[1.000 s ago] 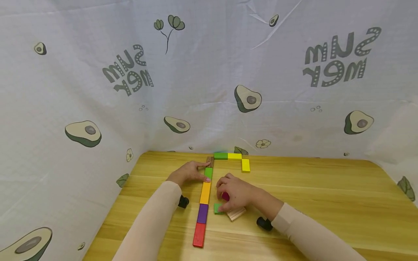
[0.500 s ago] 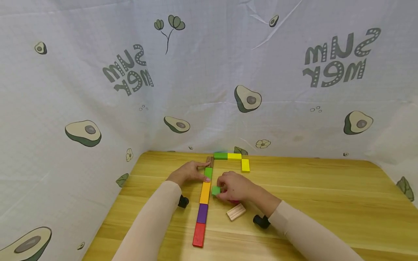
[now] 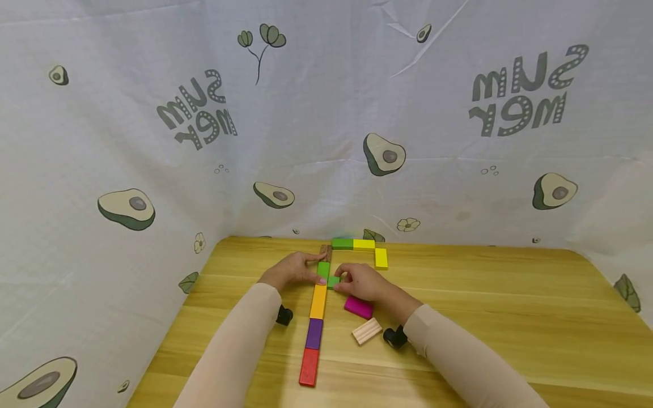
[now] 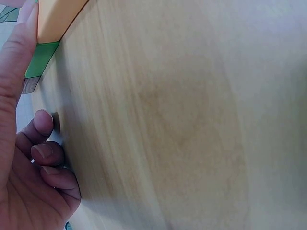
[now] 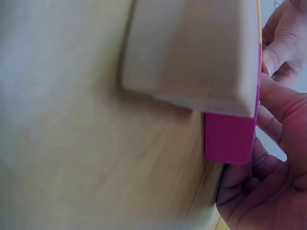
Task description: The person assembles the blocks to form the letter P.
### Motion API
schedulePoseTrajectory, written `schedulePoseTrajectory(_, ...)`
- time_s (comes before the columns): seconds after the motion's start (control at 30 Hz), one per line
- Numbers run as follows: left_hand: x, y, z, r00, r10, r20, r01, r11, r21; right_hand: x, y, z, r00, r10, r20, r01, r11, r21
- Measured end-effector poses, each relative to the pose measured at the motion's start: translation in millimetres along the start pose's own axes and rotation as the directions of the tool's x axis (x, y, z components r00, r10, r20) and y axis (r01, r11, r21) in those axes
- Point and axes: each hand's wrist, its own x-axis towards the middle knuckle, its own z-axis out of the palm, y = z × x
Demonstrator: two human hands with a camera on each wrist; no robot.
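A row of flat blocks runs away from me: red (image 3: 309,367), purple (image 3: 313,333), orange (image 3: 318,301), green (image 3: 323,270) and brown (image 3: 326,249). My left hand (image 3: 293,270) rests beside its far end, index fingertip on the brown block and thumb at the joint of green and orange. In the left wrist view its other fingers curl loosely over the table. My right hand (image 3: 364,281) pinches a small green block (image 3: 334,282) between thumb and fingertips, right beside the row. Nearer to me lie a magenta block (image 3: 359,307) and a plain wooden block (image 3: 367,331).
Past the brown block, a darker green block (image 3: 342,243) and a yellow block (image 3: 364,245) lie end to end along the table's back edge. Another yellow block (image 3: 381,259) turns toward me at their right. A printed cloth (image 3: 326,141) hangs behind the wooden table (image 3: 484,294).
My right hand has picked up the small green block near the plain wooden one and carried it away from me to the row, uncovering the magenta block. My left hand has stayed put.
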Motion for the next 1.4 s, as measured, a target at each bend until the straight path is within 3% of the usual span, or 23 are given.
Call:
schedulePoseTrajectory(0.4, -0.8, -1.2, 2.6, 1.0, -0.003, -0.001, 0.003, 1.0, 0.0, -1, 2, 2, 1.0, 0.017, 0.006, -0.018, 1.0, 0.013)
schedulePoseTrajectory(0.63, -1.1, 0.5, 3.6, 1.0, 0.006, 0.008, -0.006, 1.0, -0.012, -13, 6, -7, 0.997, 0.068, 0.027, -0.07, 0.991, 0.112)
schedulePoseTrajectory(0.77, -1.0, 1.2, 3.4, 1.0, -0.002, 0.004, 0.002, 1.0, -0.005, -29, 7, -15, 0.995, 0.081, 0.053, -0.083, 0.996, 0.04)
schedulePoseTrajectory(1.0, 3.6, -2.9, 2.9, 1.0, 0.005, -0.002, -0.005, 1.0, -0.002, -64, 8, -22, 0.993, 0.054, 0.106, -0.039, 0.989, -0.144)
schedulePoseTrajectory(1.17, 2.5, -1.3, 1.5, 1.0, 0.003, -0.003, -0.003, 1.0, -0.004, -65, 13, -24, 0.996, 0.07, 0.054, -0.062, 0.989, -0.138)
schedulePoseTrajectory(1.4, 1.6, -2.1, 0.8, 1.0, -0.004, 0.006, 0.004, 1.0, -0.019, -44, 25, -20, 0.995, 0.086, -0.05, -0.09, 0.994, -0.069)
